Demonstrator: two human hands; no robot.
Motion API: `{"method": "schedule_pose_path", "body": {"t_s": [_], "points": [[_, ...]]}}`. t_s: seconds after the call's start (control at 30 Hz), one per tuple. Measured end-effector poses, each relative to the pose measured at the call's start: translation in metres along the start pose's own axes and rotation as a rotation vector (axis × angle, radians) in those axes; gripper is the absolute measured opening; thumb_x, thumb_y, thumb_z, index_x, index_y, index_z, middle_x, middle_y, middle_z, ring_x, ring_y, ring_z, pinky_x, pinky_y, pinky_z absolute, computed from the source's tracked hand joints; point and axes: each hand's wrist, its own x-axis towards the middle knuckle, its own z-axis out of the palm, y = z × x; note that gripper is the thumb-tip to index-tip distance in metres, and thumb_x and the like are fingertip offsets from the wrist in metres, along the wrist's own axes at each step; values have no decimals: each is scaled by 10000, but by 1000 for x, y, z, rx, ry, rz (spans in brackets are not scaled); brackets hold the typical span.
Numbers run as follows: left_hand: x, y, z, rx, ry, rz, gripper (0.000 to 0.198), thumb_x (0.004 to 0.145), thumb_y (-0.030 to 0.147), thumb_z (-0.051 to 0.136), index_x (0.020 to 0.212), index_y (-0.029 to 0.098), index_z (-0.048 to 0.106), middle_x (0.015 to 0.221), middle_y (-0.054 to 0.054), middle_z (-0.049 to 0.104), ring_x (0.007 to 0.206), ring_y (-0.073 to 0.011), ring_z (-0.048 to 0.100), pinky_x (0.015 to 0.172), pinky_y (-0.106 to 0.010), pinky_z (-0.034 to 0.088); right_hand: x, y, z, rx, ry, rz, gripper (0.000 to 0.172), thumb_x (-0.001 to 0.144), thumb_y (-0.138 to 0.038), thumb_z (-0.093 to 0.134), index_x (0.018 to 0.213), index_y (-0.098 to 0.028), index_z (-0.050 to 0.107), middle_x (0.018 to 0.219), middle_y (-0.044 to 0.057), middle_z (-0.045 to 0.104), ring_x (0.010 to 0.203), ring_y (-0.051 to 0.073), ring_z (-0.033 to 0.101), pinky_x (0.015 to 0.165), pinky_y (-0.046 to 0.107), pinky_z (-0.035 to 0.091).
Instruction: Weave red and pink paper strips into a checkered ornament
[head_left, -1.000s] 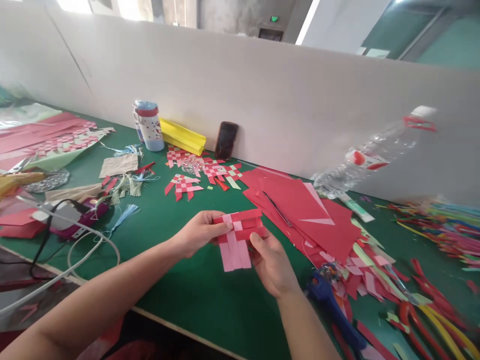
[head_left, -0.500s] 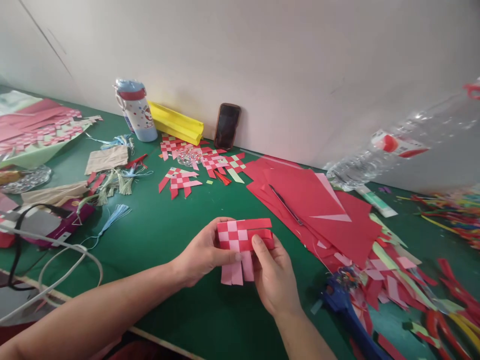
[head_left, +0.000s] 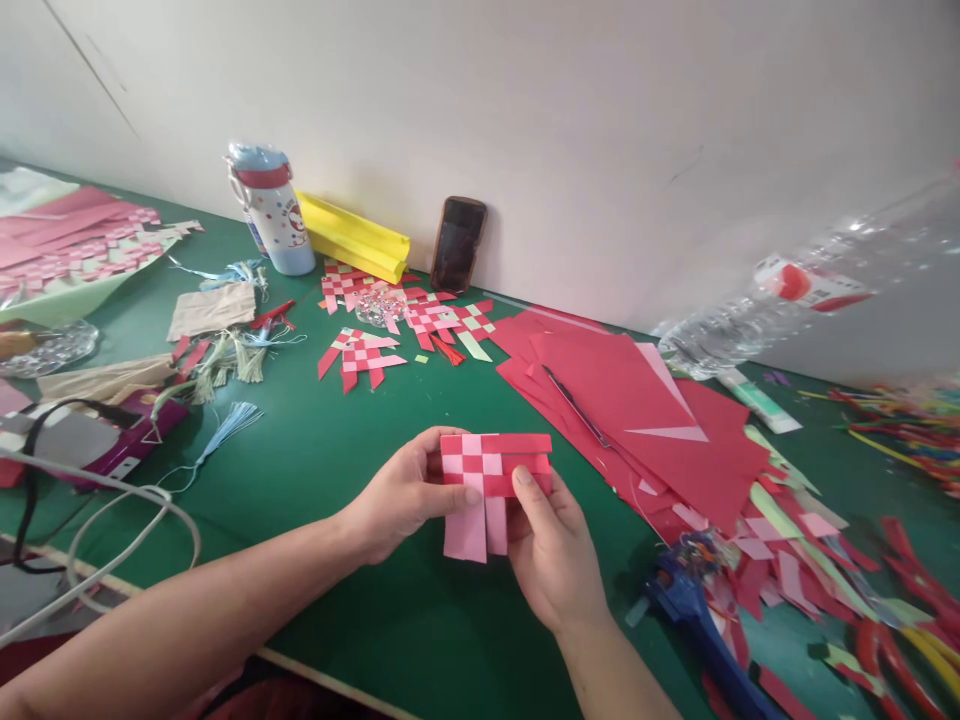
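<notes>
Between my hands is a woven paper piece (head_left: 472,462) of red and pink strips, checkered at its upper left. Its pink strip ends hang down and its red ends point right. My left hand (head_left: 411,492) grips the left side, thumb across the front. My right hand (head_left: 551,530) pinches the red ends with the thumb on top; the fingers behind the paper are hidden. Beyond my hands lie several finished-looking woven paper fish shapes (head_left: 363,358) in red and pink.
Red paper sheets (head_left: 615,390) with a craft knife (head_left: 576,405) lie right of centre. Paper scraps, a blue glue gun (head_left: 694,620) and scissors (head_left: 889,660) are at right. A tilted plastic bottle (head_left: 720,330), a phone (head_left: 458,243) and a drinking bottle (head_left: 274,215) stand along the wall. Tassels (head_left: 232,425) and cables (head_left: 161,500) lie left.
The red strip ends, spread apart before, now lie closer together, and the hanging pink strips have drawn together too. Both hands keep their grip on the woven piece.
</notes>
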Motion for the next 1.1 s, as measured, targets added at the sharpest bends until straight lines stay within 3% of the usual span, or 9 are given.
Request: {"method": "schedule_pose_path", "body": {"t_s": [0.13, 0.37, 0.73, 0.9, 1.0, 1.1], "points": [[0, 2, 0, -8, 36, 32, 433, 685, 233, 838, 1037, 165, 595, 993, -58, 702, 868, -177, 659, 798, -294, 493, -3, -1, 2, -99, -154, 54, 416, 791, -478, 717, 1145, -271, 651, 1151, 69, 699, 1030, 260, 645, 836, 391, 525], [0, 9, -2, 21, 70, 36, 408, 730, 297, 807, 1061, 174, 602, 966, -41, 697, 822, -154, 645, 749, -263, 494, -4, 8, -5, -208, -126, 127, 394, 698, -390, 819, 1040, -237, 697, 938, 38, 726, 729, 162, 610, 644, 290, 497], [3, 15, -9, -46, 185, 73, 445, 700, 270, 831, 1065, 176, 595, 750, 29, 622, 682, -95, 600, 666, -213, 477, -5, 10, -3, -181, -179, 140, 422, 723, -370, 807, 1111, -269, 675, 1095, 42, 729, 879, 217, 674, 750, 334, 521], [2, 18, -8, -59, 181, 57, 413, 705, 254, 827, 1047, 174, 611, 749, 27, 619, 675, -94, 602, 666, -216, 478, -4, 4, -2, -167, -196, 121, 416, 754, -368, 785, 1136, -269, 657, 1135, 50, 715, 1014, 238, 656, 858, 373, 519], [1, 17, -8, -61, 140, 19, 392, 710, 252, 825, 1032, 168, 618, 783, 10, 636, 683, -91, 604, 669, -214, 477, -1, -3, -4, -75, -163, 95, 406, 772, -436, 757, 1126, -266, 656, 1097, 53, 721, 976, 233, 662, 876, 394, 515], [-2, 13, -6, -15, 57, -21, 364, 722, 258, 820, 1016, 166, 625, 793, 7, 636, 674, -82, 595, 649, -200, 462, 2, -7, -8, 8, -15, 83, 312, 761, -470, 754, 967, -245, 686, 912, 30, 736, 820, 198, 664, 760, 343, 530]]}}
